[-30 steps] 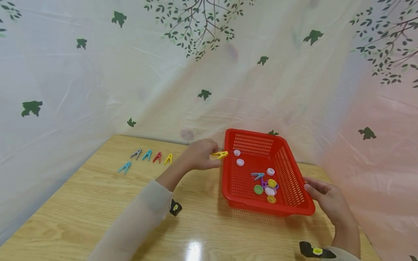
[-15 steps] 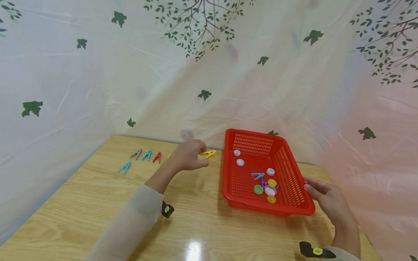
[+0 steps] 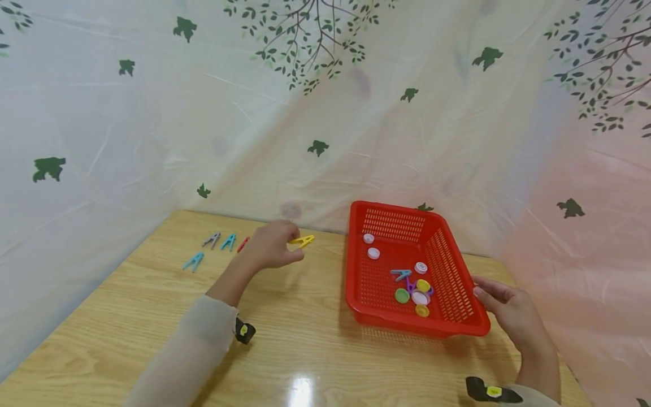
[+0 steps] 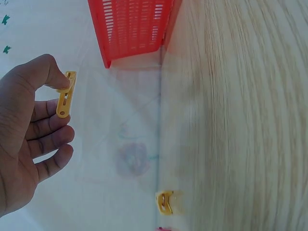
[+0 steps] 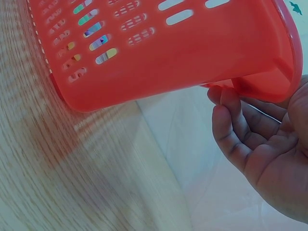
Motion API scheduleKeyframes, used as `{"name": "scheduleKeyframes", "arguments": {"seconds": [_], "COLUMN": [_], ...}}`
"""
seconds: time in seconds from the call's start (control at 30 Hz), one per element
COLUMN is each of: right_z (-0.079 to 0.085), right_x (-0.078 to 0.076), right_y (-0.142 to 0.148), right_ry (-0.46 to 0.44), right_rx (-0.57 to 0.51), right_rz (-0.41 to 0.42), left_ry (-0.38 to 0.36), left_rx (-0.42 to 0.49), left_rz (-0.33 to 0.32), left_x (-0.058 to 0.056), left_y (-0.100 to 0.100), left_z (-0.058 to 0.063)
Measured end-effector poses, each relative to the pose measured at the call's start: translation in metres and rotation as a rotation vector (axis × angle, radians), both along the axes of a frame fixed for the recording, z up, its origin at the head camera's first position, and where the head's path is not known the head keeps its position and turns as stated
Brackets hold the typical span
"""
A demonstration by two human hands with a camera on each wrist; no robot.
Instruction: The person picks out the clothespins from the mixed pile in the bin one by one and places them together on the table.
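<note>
My left hand point(image 3: 272, 245) pinches a yellow clothespin point(image 3: 304, 241) above the table, left of the red basket point(image 3: 356, 312). In the left wrist view, thumb and fingers grip this clothespin point(image 4: 66, 98) with its length upright. My right hand point(image 3: 513, 311) grips the basket's right rim; in the right wrist view its fingers curl under the rim point(image 5: 284, 94). Inside the basket lie a blue clothespin point(image 3: 401, 274), a purple clothespin point(image 3: 409, 286), and several bottle caps, among them a green cap point(image 3: 402, 295) and a white cap point(image 3: 373, 253).
On the table's left lie a grey clothespin point(image 3: 211, 240), two blue clothespins point(image 3: 228, 242) and a red clothespin point(image 3: 243, 244) partly behind my hand. Another yellow clothespin point(image 4: 164, 202) shows only in the left wrist view. A leaf-patterned curtain point(image 3: 254, 141) stands behind the table point(image 3: 305, 328).
My left hand has moved left with the yellow clothespin, away from the basket's left rim, and now covers the other yellow clothespin's spot. My right hand and the basket stay put.
</note>
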State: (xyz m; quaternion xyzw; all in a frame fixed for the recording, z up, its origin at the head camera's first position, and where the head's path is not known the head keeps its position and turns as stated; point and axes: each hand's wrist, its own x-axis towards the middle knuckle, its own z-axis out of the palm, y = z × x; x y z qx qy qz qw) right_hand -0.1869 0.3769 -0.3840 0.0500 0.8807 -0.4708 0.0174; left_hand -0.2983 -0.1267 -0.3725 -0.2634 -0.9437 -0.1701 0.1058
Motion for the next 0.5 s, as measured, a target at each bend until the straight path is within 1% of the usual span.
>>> {"name": "scheduleKeyframes", "arguments": {"seconds": [0.2, 0.33, 0.5], "right_z": [0.001, 0.001, 0.001], "right_x": [-0.001, -0.001, 0.0], "right_y": [0.0, 0.0, 0.0], "right_ry": [0.009, 0.005, -0.015], "right_rx": [0.053, 0.053, 0.033], "right_rz": [0.007, 0.003, -0.009], "left_ry": [-0.018, -0.015, -0.047], "left_rx": [0.026, 0.02, 0.032], "left_rz": [0.036, 0.054, 0.079], "left_x": [0.002, 0.004, 0.007], "left_y": [-0.017, -0.026, -0.036], "left_z": [-0.003, -0.006, -0.009]}}
